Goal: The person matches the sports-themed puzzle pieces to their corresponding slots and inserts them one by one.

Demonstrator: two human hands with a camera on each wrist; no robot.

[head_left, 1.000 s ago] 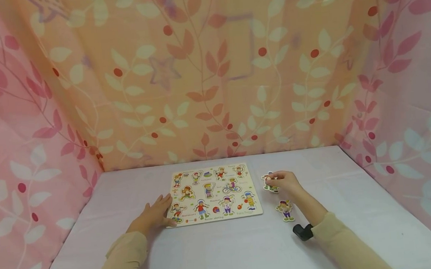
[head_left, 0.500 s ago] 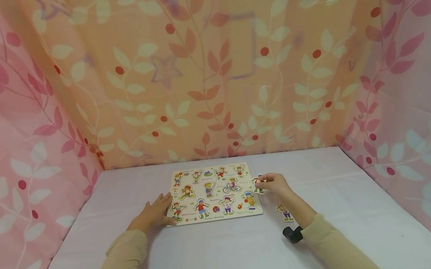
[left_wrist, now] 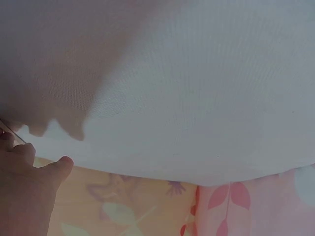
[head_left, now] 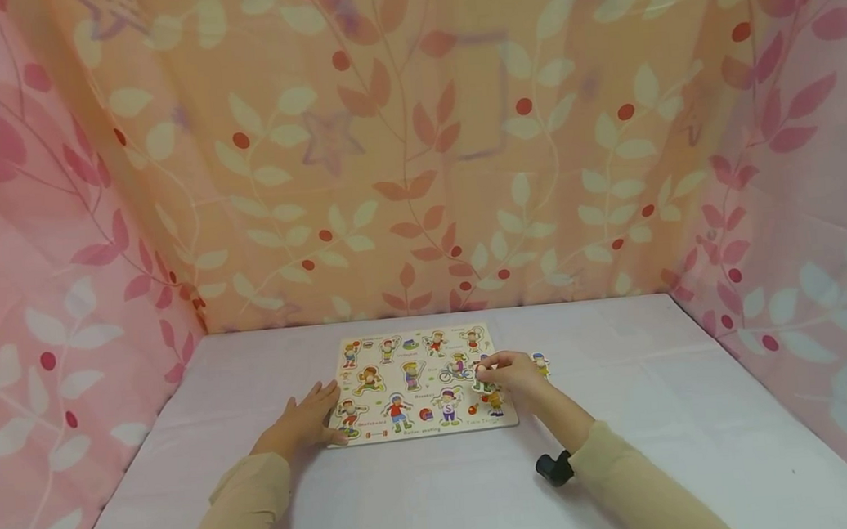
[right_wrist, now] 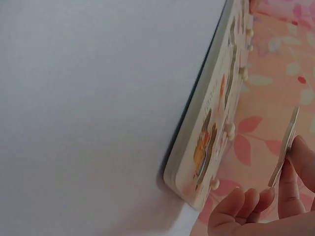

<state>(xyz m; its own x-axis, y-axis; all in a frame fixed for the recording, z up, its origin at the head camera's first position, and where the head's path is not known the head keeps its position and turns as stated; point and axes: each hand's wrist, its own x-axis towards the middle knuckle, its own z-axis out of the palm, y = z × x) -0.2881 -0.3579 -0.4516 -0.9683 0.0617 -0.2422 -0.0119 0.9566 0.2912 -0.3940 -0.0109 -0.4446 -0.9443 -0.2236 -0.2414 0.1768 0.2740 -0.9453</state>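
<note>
A wooden peg puzzle board [head_left: 418, 396] with pictures of children at sports lies on the table. My left hand [head_left: 298, 421] rests at its left edge with fingers spread; the left wrist view shows that hand [left_wrist: 29, 182] at the lower left. Over the board's right side, my right hand [head_left: 516, 377] pinches a puzzle piece [head_left: 481, 375] between thumb and fingers. In the right wrist view this thin piece [right_wrist: 285, 147] appears edge-on, raised clear of the board [right_wrist: 206, 147]. Another puzzle piece [head_left: 541, 363] lies just beyond the right hand, partly hidden.
A white cloth covers the table [head_left: 411, 503]. Leaf-patterned curtains [head_left: 417, 175] stand behind and at both sides. A black device [head_left: 554, 468] sits at the right wrist. Small round knobs [right_wrist: 229, 131] stick up from the board.
My right hand has carried the pinched puzzle piece leftward from the table to over the board's right side. The piece with purple trousers is now hidden by the right arm. My left hand stays put.
</note>
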